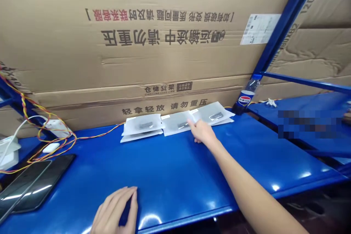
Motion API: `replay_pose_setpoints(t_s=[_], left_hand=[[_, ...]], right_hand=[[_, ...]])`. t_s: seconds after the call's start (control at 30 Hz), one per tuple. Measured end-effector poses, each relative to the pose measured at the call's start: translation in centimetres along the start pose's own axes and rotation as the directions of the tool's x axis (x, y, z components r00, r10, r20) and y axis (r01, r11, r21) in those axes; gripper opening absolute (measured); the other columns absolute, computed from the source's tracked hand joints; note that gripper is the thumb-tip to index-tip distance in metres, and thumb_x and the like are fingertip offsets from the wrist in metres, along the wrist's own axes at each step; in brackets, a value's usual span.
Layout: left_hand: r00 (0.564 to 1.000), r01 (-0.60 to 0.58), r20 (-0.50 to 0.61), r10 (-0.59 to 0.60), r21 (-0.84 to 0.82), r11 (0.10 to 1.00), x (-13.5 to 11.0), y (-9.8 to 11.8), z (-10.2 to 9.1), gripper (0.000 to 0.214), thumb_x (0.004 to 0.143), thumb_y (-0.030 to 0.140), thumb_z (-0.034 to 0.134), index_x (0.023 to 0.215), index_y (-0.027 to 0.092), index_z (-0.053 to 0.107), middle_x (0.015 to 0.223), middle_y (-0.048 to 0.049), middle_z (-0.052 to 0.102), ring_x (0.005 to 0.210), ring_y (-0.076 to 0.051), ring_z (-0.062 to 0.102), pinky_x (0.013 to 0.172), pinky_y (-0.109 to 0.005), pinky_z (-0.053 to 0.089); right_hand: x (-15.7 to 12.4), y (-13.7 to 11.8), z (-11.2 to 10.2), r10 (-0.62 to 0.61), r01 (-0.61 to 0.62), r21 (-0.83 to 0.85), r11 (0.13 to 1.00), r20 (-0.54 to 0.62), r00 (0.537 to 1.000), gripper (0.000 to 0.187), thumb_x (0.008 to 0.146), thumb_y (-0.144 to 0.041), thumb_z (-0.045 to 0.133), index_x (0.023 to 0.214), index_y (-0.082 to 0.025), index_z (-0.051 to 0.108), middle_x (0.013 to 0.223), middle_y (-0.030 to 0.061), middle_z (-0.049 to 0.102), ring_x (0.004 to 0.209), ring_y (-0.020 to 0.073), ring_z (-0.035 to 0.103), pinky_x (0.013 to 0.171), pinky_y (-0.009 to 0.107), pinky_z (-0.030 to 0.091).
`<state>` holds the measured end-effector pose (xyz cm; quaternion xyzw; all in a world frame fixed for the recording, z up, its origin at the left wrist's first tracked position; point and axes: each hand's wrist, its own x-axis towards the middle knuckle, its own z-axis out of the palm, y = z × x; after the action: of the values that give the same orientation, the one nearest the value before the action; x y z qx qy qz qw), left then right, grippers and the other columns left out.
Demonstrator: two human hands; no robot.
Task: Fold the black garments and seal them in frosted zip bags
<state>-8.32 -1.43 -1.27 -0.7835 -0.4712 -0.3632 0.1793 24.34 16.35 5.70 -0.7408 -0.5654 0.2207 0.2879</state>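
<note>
Our left hand [115,210] lies flat and open near the front edge of the blue shelf [170,175], holding nothing. At the front left corner a dark phone [33,186] lies face up. Our right hand [201,131] stretches toward the back edge with fingers loosely spread. Its fingertips touch the middle plastic pouch [177,122] of three lying in a row there, and it grips none of them. The thin pouches overlap, so we judge a light pinch at one corner best, lest the neighbours slide. A Pepsi bottle [246,97] leans at the back right corner. Behind, the carton [164,62] reads 轻拿轻放 请勿重压 and 仓储货架.
</note>
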Motion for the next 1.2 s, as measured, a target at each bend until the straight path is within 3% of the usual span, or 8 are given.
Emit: replay_pose_setpoints(t_s=[0.17,0.27,0.53,0.7,0.87,0.97,1.07,1.2], left_hand=[[0.997,0.056,-0.057,-0.057,-0.022,0.998,0.8,1.2,0.1,0.013,0.102,0.026,0.065,0.11,0.022,0.075,0.101,-0.0039,0.082,0.093,-0.024,0.078,0.09,-0.036,0.055],[0.995,0.078,-0.05,-0.08,-0.048,0.996,1.1,1.6,0.1,0.012,0.102,0.027,0.066,0.109,0.022,0.075,0.101,-0.0051,0.081,0.094,-0.024,0.077,0.093,-0.036,0.054],[0.968,0.241,0.105,-0.226,-0.158,0.958,1.6,1.6,-0.9,0.021,0.102,0.042,0.065,0.101,0.028,0.081,0.102,-0.0022,0.084,0.094,-0.025,0.079,0.088,-0.035,0.061],[0.955,0.278,0.199,-0.22,-0.347,0.896,6.9,1.8,-2.5,0.028,0.096,0.054,0.067,0.092,0.031,0.083,0.094,0.001,0.084,0.084,-0.021,0.081,0.081,-0.029,0.065],[0.896,0.442,0.251,-0.365,-0.443,0.78,15.4,-0.5,0.0,0.036,0.091,0.056,0.07,0.101,0.025,0.083,0.103,-0.0048,0.085,0.093,-0.025,0.08,0.083,-0.032,0.065],[0.893,0.448,0.211,-0.396,-0.49,0.748,18.6,-1.9,3.5,0.044,0.09,0.059,0.066,0.105,0.02,0.081,0.11,-0.0091,0.083,0.098,-0.027,0.077,0.083,-0.034,0.063],[0.889,0.405,0.414,-0.195,-0.512,0.757,19.2,-1.9,6.5,0.048,0.092,0.064,0.06,0.095,0.02,0.079,0.102,-0.0093,0.083,0.096,-0.028,0.075,0.083,-0.035,0.06],[0.783,0.396,0.621,0.01,-0.511,0.763,17.7,-1.4,8.1,0.054,0.097,0.064,0.05,0.073,0.02,0.071,0.076,-0.0042,0.074,0.074,-0.023,0.065,0.068,-0.032,0.052]], right_hand=[[3.0,3.3,0.3,0.192,-0.201,0.2,0.959,0.062,0.979,0.034,0.102,-0.046,0.064,0.105,-0.012,0.066,0.058,0.0071,0.068,0.047,0.0235,0.069,0.047,0.031,0.057],[3.5,3.9,1.0,0.214,-0.22,0.299,0.928,0.055,0.975,0.025,0.09,-0.034,0.081,0.088,-0.016,0.064,0.052,0.0024,0.062,0.042,0.019,0.063,0.041,0.026,0.052],[4.0,4.0,0.3,0.153,0.048,0.725,0.687,-0.209,0.966,0.026,0.093,-0.036,0.075,0.091,-0.023,0.053,0.081,-0.0021,0.062,0.071,0.0137,0.068,0.061,0.028,0.067],[4.3,3.4,-0.7,0.18,0.17,0.829,0.532,-0.307,0.935,0.025,0.101,-0.044,0.059,0.114,-0.025,0.049,0.088,-0.0009,0.066,0.077,0.0156,0.07,0.07,0.032,0.067],[2.1,1.7,-0.9,-0.163,0.14,0.847,0.512,-0.064,0.984,0.038,0.092,-0.056,0.07,0.103,-0.021,0.064,0.085,0.0032,0.072,0.072,0.017,0.068,0.064,0.03,0.06],[-0.2,0.4,1.1,-0.448,0.1,0.799,0.593,0.224,0.866,0.048,0.083,-0.065,0.079,0.087,-0.018,0.069,0.074,0.0014,0.067,0.062,0.0148,0.059,0.055,0.026,0.049],[-2.2,-0.8,4.1,-0.567,0.12,0.749,0.652,0.376,0.733,0.054,0.084,-0.071,0.074,0.079,-0.018,0.065,0.064,-0.0033,0.056,0.057,0.0116,0.045,0.052,0.024,0.035],[-3.4,-1.5,6.5,-0.597,0.15,0.711,0.687,0.433,0.675,0.058,0.088,-0.075,0.067,0.083,-0.018,0.063,0.071,-0.0022,0.058,0.065,0.0138,0.047,0.061,0.027,0.038]])
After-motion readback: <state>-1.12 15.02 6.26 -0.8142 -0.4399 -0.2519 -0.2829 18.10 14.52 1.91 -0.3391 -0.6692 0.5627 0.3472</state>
